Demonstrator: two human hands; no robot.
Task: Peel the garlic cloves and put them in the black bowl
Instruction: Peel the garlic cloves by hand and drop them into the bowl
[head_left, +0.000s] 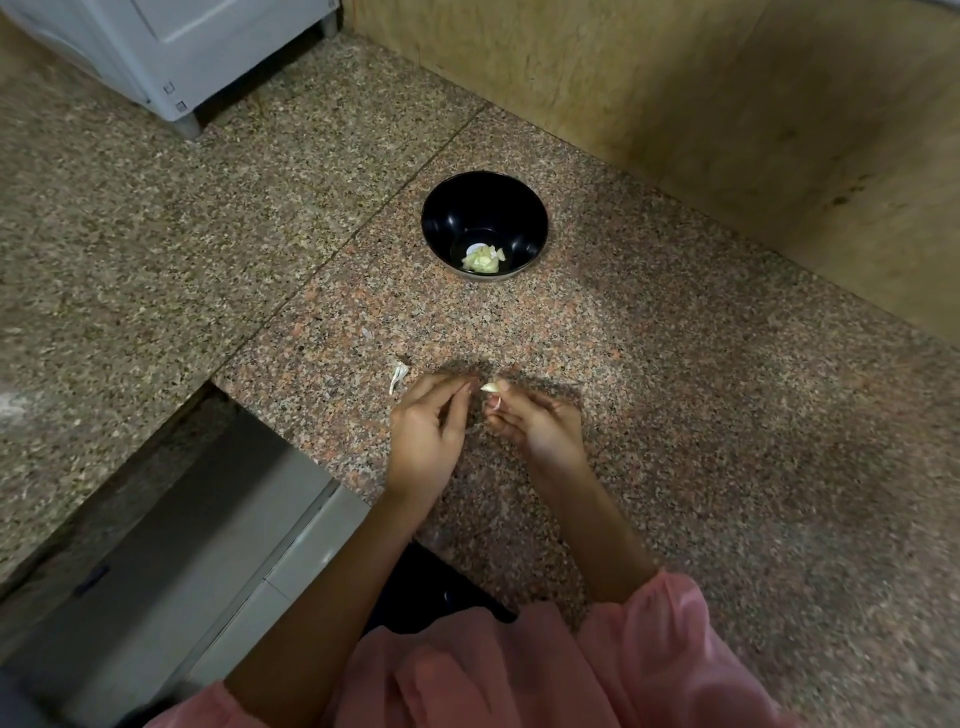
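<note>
A black bowl (484, 224) stands on the speckled granite counter (675, 415) and holds several pale peeled garlic cloves (484, 260) at its bottom. Nearer to me, my right hand (535, 423) pinches a garlic clove (492, 387) between thumb and fingertips, with a strip of skin hanging below it. My left hand (428, 431) is just left of the clove, fingers loosely curled with the tips close to it; I cannot tell whether they touch it. A scrap of white garlic skin (398, 376) lies on the counter left of my left hand.
A tan wall (727, 104) rises behind and to the right of the bowl. A white appliance (171, 47) stands at the far left. The counter's edge drops to a lower grey surface (182, 545) on my left. Pink sleeves show at the bottom.
</note>
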